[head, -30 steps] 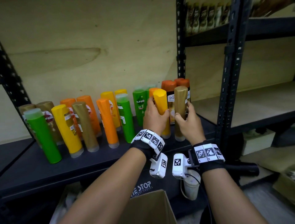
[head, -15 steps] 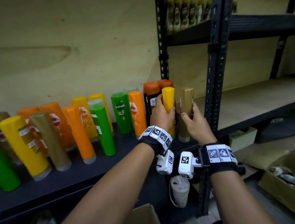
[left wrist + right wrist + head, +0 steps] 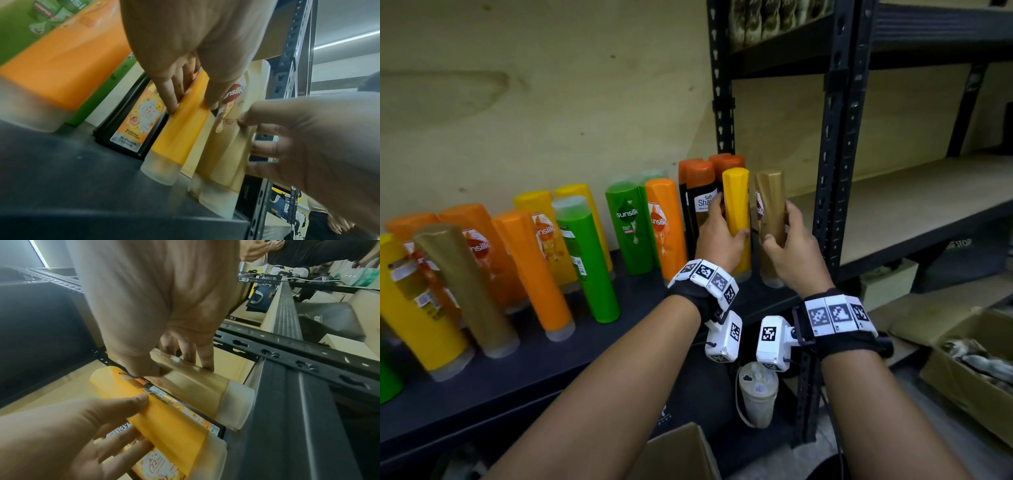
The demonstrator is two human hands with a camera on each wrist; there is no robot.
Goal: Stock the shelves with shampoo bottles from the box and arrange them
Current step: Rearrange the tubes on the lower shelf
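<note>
A yellow shampoo bottle stands cap-down at the right end of the dark shelf, and my left hand grips its middle between thumb and fingers. Right beside it stands a gold bottle, held the same way by my right hand. The left wrist view shows the yellow bottle and the gold bottle resting on their frosted caps, almost touching. In the right wrist view the gold bottle lies against the shelf's front rail, the yellow bottle beside it.
Several orange, green, yellow and gold bottles stand in loose rows to the left; black bottles with orange caps stand just behind. A black upright post rises right of the gold bottle. Open cardboard boxes sit on the floor.
Both hands have kept hold of their bottles at the shelf's right end. The bottles now stand a little further apart, and my view has drifted rightward.
</note>
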